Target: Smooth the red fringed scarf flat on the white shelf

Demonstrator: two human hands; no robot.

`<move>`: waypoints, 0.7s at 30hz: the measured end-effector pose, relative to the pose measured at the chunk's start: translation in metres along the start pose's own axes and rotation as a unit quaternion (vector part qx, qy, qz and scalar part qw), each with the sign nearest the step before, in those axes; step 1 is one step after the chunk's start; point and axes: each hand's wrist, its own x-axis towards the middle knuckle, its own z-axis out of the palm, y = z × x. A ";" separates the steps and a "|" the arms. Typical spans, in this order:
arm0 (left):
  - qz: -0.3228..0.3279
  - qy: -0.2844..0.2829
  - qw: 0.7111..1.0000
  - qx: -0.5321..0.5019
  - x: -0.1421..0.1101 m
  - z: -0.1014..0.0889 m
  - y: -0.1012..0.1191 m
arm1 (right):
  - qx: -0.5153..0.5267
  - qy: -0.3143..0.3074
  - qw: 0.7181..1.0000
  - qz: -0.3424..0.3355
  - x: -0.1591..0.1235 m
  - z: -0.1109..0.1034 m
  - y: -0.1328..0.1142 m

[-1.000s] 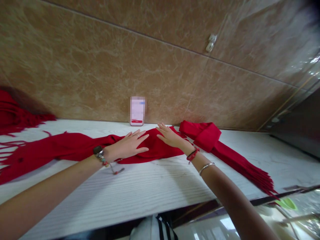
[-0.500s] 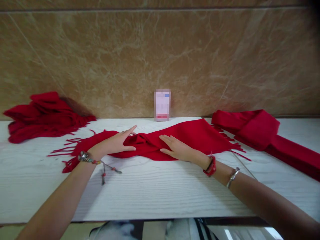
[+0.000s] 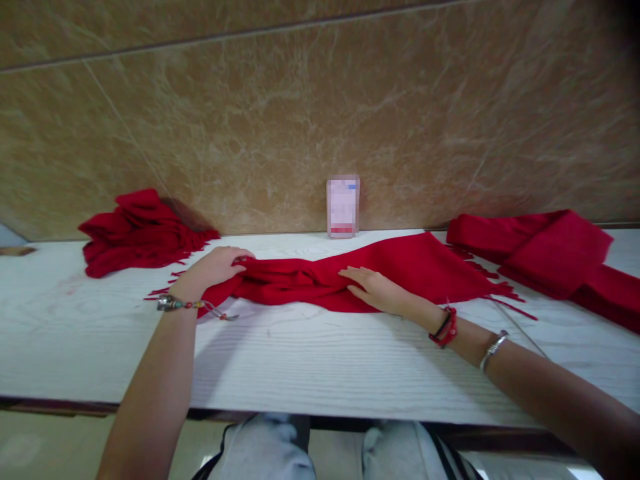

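A red fringed scarf (image 3: 400,270) lies lengthwise on the white wood-grain table, flat at its right end and bunched into folds toward the left. My left hand (image 3: 213,272) is at the scarf's left part, fingers and thumb closed on the cloth near its far edge; the hand and wrist hide some of that end and its fringe. Flat on the middle of the scarf rests my right hand (image 3: 373,288), fingers stretched out.
To the left, a crumpled red scarf (image 3: 135,233) sits against the brown marbled wall (image 3: 280,133). A phone-like item with a blurred screen (image 3: 343,207) leans on the wall. Another red scarf (image 3: 555,257), folded over, lies at right. The table (image 3: 320,360) ends close to my legs.
My left hand has moved left along the scarf and closed on its cloth; the bunched part is drawn out straighter. My right hand stays on the middle. The view has shifted and tilted.
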 end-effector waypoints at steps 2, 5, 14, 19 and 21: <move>-0.046 0.105 0.993 0.035 -0.001 -0.002 -0.002 | 0.030 0.017 0.999 0.003 0.001 0.000 0.000; -0.094 0.234 0.967 0.044 0.000 0.001 0.002 | 0.077 0.052 0.996 0.015 0.001 -0.002 0.000; -0.034 0.240 0.969 -0.049 0.009 0.015 0.009 | 0.091 0.098 0.991 -0.023 -0.003 -0.009 -0.004; 0.084 -0.080 0.990 -0.079 0.005 0.027 0.008 | 0.052 -0.068 0.992 -0.088 -0.005 -0.005 -0.005; 0.071 -0.069 0.992 -0.073 0.006 0.029 0.009 | 0.043 -0.081 0.993 -0.074 -0.005 -0.004 -0.005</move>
